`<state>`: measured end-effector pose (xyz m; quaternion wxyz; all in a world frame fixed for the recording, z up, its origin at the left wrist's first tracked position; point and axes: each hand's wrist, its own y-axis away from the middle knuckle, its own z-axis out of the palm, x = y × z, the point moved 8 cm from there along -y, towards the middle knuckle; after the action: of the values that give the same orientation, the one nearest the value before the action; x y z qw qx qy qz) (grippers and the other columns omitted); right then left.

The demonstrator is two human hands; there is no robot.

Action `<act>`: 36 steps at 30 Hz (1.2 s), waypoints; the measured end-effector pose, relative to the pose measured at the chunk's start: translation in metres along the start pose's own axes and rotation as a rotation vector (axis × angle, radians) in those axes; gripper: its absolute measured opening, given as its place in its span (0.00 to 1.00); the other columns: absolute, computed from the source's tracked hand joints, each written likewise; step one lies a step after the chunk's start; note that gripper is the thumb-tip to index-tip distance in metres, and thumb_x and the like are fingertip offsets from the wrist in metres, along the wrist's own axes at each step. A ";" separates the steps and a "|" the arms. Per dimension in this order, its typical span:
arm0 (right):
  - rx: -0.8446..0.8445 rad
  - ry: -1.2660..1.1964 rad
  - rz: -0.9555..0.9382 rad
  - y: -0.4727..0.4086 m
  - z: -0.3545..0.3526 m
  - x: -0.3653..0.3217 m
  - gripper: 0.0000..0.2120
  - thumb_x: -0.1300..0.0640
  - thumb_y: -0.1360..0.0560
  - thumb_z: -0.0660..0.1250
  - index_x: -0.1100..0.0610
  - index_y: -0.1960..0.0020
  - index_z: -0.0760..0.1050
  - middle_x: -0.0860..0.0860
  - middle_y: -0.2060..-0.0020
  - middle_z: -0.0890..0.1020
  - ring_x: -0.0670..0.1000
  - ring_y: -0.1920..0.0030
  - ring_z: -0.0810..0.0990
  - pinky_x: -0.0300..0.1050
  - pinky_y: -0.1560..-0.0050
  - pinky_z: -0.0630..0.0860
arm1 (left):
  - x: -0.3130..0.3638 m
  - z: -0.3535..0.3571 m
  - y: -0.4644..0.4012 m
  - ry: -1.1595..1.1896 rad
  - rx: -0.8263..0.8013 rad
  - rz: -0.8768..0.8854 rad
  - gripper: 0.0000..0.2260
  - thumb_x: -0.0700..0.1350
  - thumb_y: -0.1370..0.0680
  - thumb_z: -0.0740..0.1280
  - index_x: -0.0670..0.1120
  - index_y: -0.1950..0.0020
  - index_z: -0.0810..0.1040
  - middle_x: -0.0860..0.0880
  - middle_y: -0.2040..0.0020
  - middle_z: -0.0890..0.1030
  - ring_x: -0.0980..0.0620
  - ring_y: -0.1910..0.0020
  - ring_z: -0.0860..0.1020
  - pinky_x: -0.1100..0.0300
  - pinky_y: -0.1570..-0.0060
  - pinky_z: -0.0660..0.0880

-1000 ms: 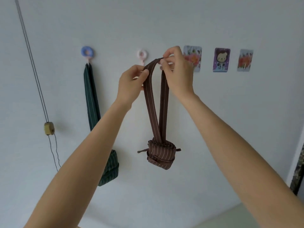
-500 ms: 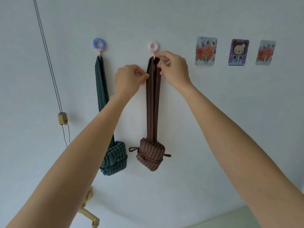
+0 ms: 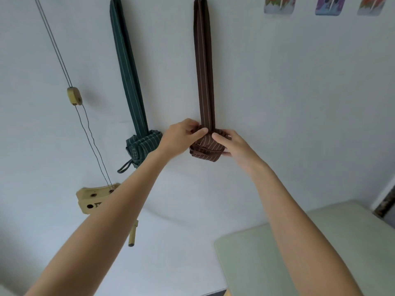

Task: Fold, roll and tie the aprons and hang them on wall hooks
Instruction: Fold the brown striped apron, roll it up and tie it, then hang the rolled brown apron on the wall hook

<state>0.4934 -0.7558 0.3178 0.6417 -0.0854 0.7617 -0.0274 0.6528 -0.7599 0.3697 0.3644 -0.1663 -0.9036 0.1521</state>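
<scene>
Brown apron (image 3: 206,146) hangs on the wall (image 3: 299,103) at frame center, its strap (image 3: 203,67) running straight up and out the top edge; hook not in view. The rolled bundle sits at mid-frame, w/ a tie wrapped round it.

Left hand (image 3: 179,137) grips the bundle's upper left, thumb lying across the front by the strap base, fingers curled behind. Right hand (image 3: 232,144) holds the bundle's right side, thumb on the front near the top, fingers curled round the far edge. Both arms reach up from the bottom of the frame.

Green apron (image 3: 142,145) hangs just left of the brown one, apart from it, strap going up to the top edge at upper left-center; a tie loop (image 3: 125,166) dangles below its roll. Left wrist passes just in front of its right edge.

Far left: two thin cords (image 3: 53,41) drop from the top edge thru a wooden bead (image 3: 74,96), then on to a wooden bracket (image 3: 94,200) at lower left. A wooden peg (image 3: 132,233) shows below the left forearm.

Upper right: bottoms of three cards (image 3: 280,6) on the wall, cut by the top edge. Lower right: pale green tabletop (image 3: 342,242).
</scene>
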 end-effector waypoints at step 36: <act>0.289 0.358 -0.303 0.008 0.004 0.030 0.27 0.53 0.28 0.71 0.55 0.32 0.66 0.47 0.43 0.77 0.46 0.44 0.76 0.43 0.44 0.73 | -0.015 0.011 0.022 -0.091 0.304 0.192 0.15 0.50 0.25 0.69 0.49 0.40 0.79 0.50 0.48 0.82 0.51 0.53 0.81 0.56 0.55 0.77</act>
<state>0.4915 -0.7529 0.2871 0.4909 -0.0998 0.8298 -0.2459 0.6594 -0.7485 0.3440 0.3279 -0.1878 -0.8656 0.3286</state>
